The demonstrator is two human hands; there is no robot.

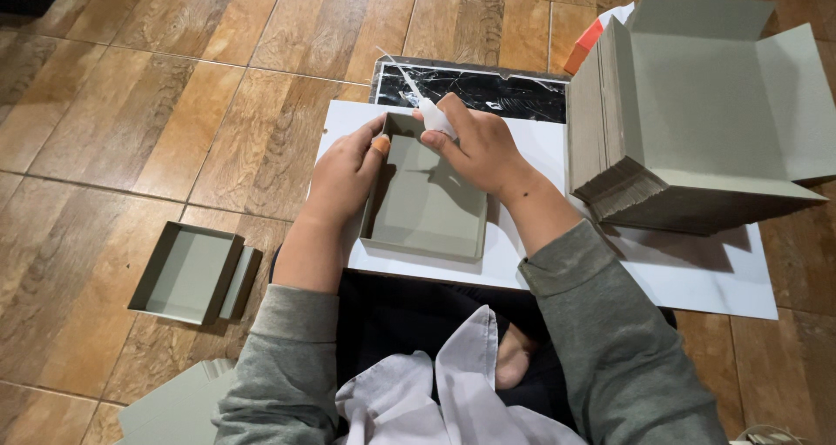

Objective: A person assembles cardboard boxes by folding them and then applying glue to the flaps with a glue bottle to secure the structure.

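A shallow grey cardboard tray [427,210] lies on a white sheet [679,271] in front of me. My left hand [344,175] grips the tray's left wall near the far corner, thumb pressed on the rim. My right hand [475,144] holds a small white glue bottle [431,118] with a thin nozzle, its tip over the tray's far wall. Both sleeves are grey-green.
A tall stack of flat grey cardboard blanks [610,140] with an open grey box [723,88] on it stands at the right. A black marbled board [496,92] lies behind the sheet. A finished grey tray [187,271] sits on the wooden floor at left; more grey card [170,406] bottom left.
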